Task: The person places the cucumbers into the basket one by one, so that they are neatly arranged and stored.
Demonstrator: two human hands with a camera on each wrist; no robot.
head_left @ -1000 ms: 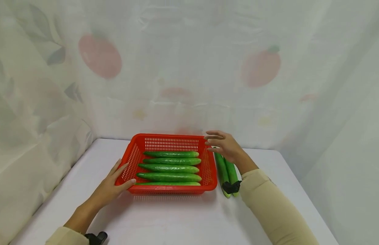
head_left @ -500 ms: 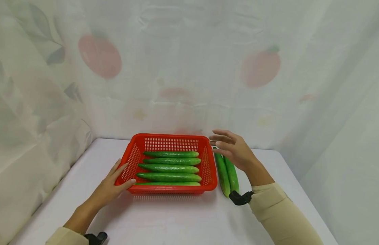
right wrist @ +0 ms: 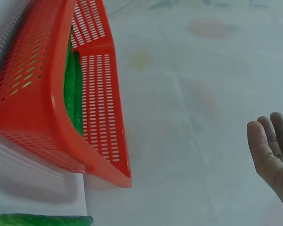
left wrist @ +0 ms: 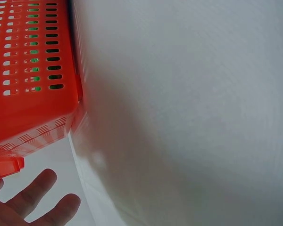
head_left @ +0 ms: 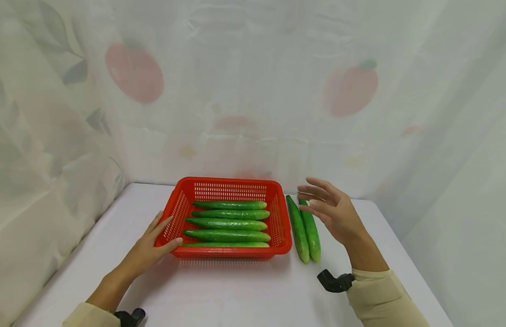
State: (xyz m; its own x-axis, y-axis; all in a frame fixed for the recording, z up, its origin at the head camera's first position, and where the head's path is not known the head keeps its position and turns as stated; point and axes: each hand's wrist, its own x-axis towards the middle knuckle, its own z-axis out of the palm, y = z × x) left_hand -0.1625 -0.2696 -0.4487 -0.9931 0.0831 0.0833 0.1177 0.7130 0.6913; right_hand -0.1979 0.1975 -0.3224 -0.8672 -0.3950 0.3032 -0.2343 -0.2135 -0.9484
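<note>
A red plastic basket (head_left: 228,252) with slotted walls holds several green cucumbers (head_left: 226,235) laid side by side. My left hand (head_left: 144,254) rests at its left end, thumb over the front corner and fingers spread along the side. The left wrist view shows those fingers (left wrist: 33,193) nearly straight, beside the red rim. Two more cucumbers (head_left: 298,229) lie lengthwise on the table, right of the basket. Over their right side hovers my right hand (head_left: 336,213), fingers loosely bent with nothing between them. In the right wrist view, these fingers (right wrist: 259,143) are apart from the basket.
A white-covered table (head_left: 236,295) carries everything. Behind it hangs a pale curtain (head_left: 253,91) printed with fruit, and more cloth closes off both sides. Black wrist cameras (head_left: 335,281) sit at both sleeve cuffs.
My right hand has moved right and toward me, from above the basket's right rim to over the loose cucumbers, uncovering them. The left hand and basket have stayed put.
</note>
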